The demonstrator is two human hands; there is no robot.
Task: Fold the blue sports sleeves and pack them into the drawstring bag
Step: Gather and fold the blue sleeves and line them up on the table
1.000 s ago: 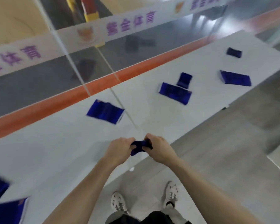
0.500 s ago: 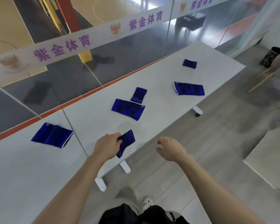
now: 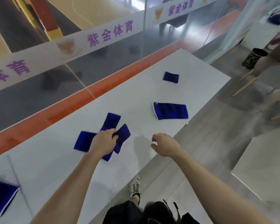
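Sleeve fabric is deep blue; the folded sleeve (image 3: 121,136) in the left hand (image 3: 103,141) is a small flat rectangle, pinched between thumb and fingers above the white worktop (image 3: 55,159). Under that hand, a flat sleeve (image 3: 83,141) is partly hidden, and another sleeve (image 3: 0,197) is cut off at the frame's left edge. The right hand (image 3: 166,144) hovers empty, fingers loosely curled, apart from the folded sleeve.

Both bare forearms reach forward from the bottom of the view. The left hand (image 3: 103,142) is knuckles-up, fingers curled closed around a folded dark blue fabric sleeve (image 3: 121,137). The right hand (image 3: 166,144) hangs empty beside it, fingers loosely curled, apart from the left.
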